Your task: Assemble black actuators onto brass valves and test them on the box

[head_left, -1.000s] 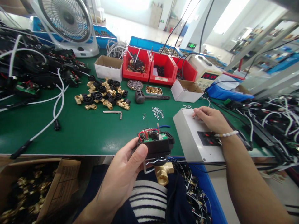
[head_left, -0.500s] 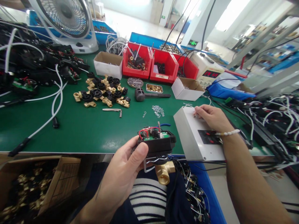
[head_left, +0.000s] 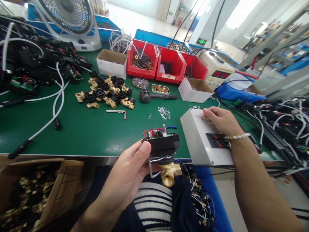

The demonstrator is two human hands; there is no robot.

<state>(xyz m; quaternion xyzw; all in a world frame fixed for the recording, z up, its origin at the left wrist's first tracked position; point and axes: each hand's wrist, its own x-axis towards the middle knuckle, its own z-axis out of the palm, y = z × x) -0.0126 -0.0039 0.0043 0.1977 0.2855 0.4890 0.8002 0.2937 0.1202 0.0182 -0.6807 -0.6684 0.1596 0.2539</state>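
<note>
My left hand [head_left: 135, 164] is wrapped around a motorized valve [head_left: 162, 145], held up at the table's front edge. Its black housing lacks a cover, so red wires and a green circuit board show on top. Below the housing a brass valve body [head_left: 168, 175] points its round opening toward me. A bent metal wire loop hangs beside my fingers. Over on the grey control box [head_left: 196, 138], my right hand [head_left: 220, 120] has thumb and forefinger closed on a small toggle switch [head_left: 202, 118], mostly covered by the fingertips. Black-and-red terminals [head_left: 214, 141] lie under my wrist.
Brass valve bodies [head_left: 111, 91] with black caps are heaped on the green table. Near them lie a black mallet [head_left: 156, 96], a hex key-like tool [head_left: 118, 111] and wire clips [head_left: 164, 113]. Red bins [head_left: 169, 75], a power supply [head_left: 217, 71] and a fan [head_left: 84, 43] stand behind.
The valve has tipped slightly in my left hand, showing less of its circuit board and more of the brass opening. My right hand stays at the switch. The view has shifted a little.
</note>
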